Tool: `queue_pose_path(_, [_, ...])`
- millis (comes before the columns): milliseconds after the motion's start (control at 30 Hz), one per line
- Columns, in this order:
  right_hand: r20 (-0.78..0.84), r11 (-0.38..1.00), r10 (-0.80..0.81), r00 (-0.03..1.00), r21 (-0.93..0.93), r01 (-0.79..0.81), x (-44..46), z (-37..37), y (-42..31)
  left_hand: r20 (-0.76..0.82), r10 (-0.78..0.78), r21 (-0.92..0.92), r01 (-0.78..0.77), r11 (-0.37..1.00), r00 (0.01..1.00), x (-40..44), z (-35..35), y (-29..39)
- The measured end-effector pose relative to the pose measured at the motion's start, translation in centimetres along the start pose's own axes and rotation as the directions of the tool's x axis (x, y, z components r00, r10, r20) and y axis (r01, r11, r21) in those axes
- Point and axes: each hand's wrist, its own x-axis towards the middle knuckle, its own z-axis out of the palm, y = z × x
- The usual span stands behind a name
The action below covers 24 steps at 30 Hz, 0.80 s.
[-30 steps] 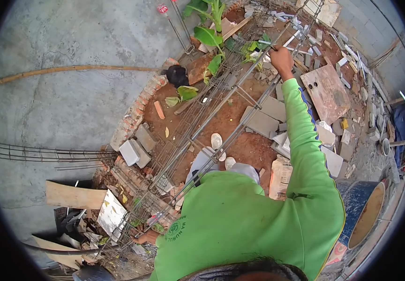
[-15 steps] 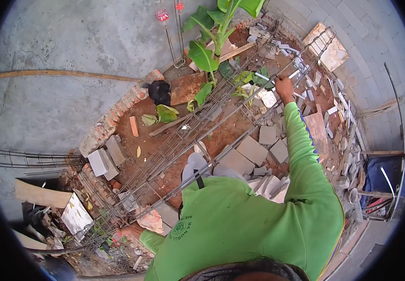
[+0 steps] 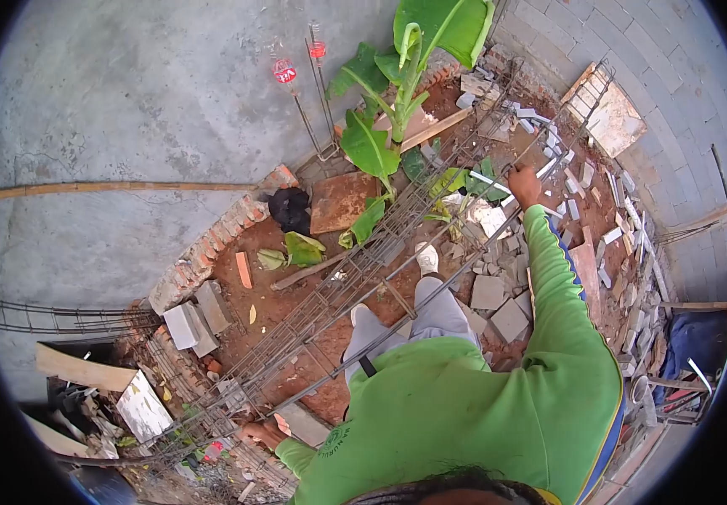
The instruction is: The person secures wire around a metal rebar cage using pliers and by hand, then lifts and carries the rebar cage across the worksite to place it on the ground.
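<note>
A long cage of steel rebar (image 3: 399, 296) runs diagonally in front of my body, from the lower left to the upper right. My right hand (image 3: 524, 186) is closed round a bar near its upper end, with the arm stretched out. Down at the lower left, my left hand (image 3: 261, 433) is closed at the bars of the same cage. Its fingertips are partly hidden. More rebar cages lie beside it, over red soil. My feet, in pale shoes, are beneath the cage.
A banana plant (image 3: 401, 101) and a low brick edge (image 3: 220, 240) stand beyond the cage. Broken tiles (image 3: 488, 292) and rubble cover the soil at right. A bamboo pole (image 3: 111, 188) leans along the grey wall. Boards (image 3: 86, 367) lie at lower left.
The view has shifted and my feet have stepped across the soil. The held cage has moved along with my body. Both hands have stayed on the bars.
</note>
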Motion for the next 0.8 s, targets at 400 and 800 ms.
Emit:
queue_pose_path(400, [0.204, 0.998, -0.059, 0.977, 0.04, 0.052, 19.6, 21.1, 9.3, -0.011, -0.293, 0.19, 0.289, 0.938, 0.956, -3.9, 6.3, -20.1])
queue_pose_path(800, [0.315, 0.976, -0.213, 0.925, 0.112, 0.186, 41.0, 32.5, 9.5, -0.209, -0.536, 0.142, 0.567, 0.811, 0.818, -8.2, 15.6, -30.5])
